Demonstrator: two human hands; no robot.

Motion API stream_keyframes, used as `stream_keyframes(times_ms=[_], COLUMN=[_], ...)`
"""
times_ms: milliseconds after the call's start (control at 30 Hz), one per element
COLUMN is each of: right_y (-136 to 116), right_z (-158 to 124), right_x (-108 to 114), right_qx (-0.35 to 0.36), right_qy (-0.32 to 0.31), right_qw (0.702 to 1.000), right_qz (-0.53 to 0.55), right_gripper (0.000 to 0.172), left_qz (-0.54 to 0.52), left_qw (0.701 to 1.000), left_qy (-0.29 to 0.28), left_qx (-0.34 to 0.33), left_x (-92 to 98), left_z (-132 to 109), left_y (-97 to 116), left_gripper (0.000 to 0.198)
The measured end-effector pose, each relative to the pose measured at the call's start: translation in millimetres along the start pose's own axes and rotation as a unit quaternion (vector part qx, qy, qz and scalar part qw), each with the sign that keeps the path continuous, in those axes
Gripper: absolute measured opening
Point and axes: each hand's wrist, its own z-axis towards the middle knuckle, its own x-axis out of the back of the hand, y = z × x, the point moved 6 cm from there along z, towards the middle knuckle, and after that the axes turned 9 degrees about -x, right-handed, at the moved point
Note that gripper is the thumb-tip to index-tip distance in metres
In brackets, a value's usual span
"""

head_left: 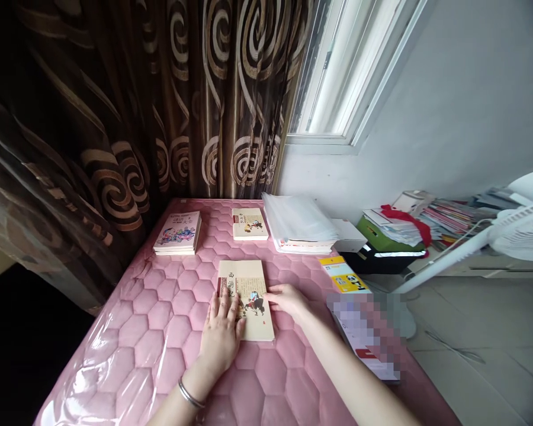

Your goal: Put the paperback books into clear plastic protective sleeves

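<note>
A cream paperback book (pixel 253 275) with Chinese characters and a small picture of a rider on its cover lies closed on the pink quilted mattress. My left hand (pixel 222 325) rests flat over the lower left of that cover, fingers stretched out, with a silver bangle on the wrist. At the book's right edge, the bent fingers of my right hand (pixel 286 299) grip the side. Beyond the book is a stack of small books (pixel 249 225) with the same cover picture. Another stack of books (pixel 177 232), with pale pink illustrated covers, sits at the far left.
Plastic-covered papers (pixel 295 219) and a white box (pixel 349 235) stand at the back right. A yellow packet (pixel 344 274) and a blurred flat item (pixel 364 337) lie along the right edge. Past it are a white fan (pixel 519 219) and a green-and-black bin (pixel 386 242). Curtains (pixel 195 106) hang behind.
</note>
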Motion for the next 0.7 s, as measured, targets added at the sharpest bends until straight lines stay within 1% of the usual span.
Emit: stream_keyframes(times_ms=[133, 233, 300, 400, 467, 567, 633, 700], right_y=[-1.9, -6.7, -7.8, -3.3, 0.0, -2.1, -6.9, -14.0], right_z=[2.6, -2.4, -8.1, -15.3, -18.0, -20.5, -21.6, -22.6], right_x=[-2.2, -6.5, -13.0, -24.5, -29.0, -28.3, -23.9, -17.7], right_qx=[-0.032, -0.019, 0.002, 0.019, 0.027, 0.043, 0.046, 0.049], right_qy=[-0.03, -0.039, -0.053, -0.074, -0.065, -0.041, -0.036, -0.04], right_qw=[0.999, 0.999, 0.998, 0.988, 0.982, 0.981, 0.981, 0.982], right_qz=[-0.021, -0.022, 0.021, 0.135, 0.177, 0.184, 0.185, 0.179], right_gripper=[0.011, 0.007, 0.008, 0.02, 0.026, 0.029, 0.029, 0.03], left_qz=[-0.011, -0.022, -0.034, -0.055, -0.071, -0.097, -0.103, -0.102], left_qw=[1.0, 0.999, 0.999, 0.998, 0.997, 0.995, 0.992, 0.989], left_qy=[-0.007, -0.001, 0.004, 0.0, -0.004, -0.016, -0.029, -0.029], left_qx=[-0.021, -0.025, -0.03, -0.025, -0.009, 0.028, 0.062, 0.104], left_x=[-2.3, -0.5, 1.0, 1.4, 1.9, 6.1, 12.7, 23.1], left_z=[1.4, 1.1, 0.9, 2.0, 4.1, 9.4, 13.4, 16.9], left_y=[0.4, -2.7, -4.0, -4.4, -3.8, -3.2, -4.0, -6.1], left_gripper=[0.054, 0.054, 0.054, 0.053, 0.054, 0.053, 0.049, 0.046])
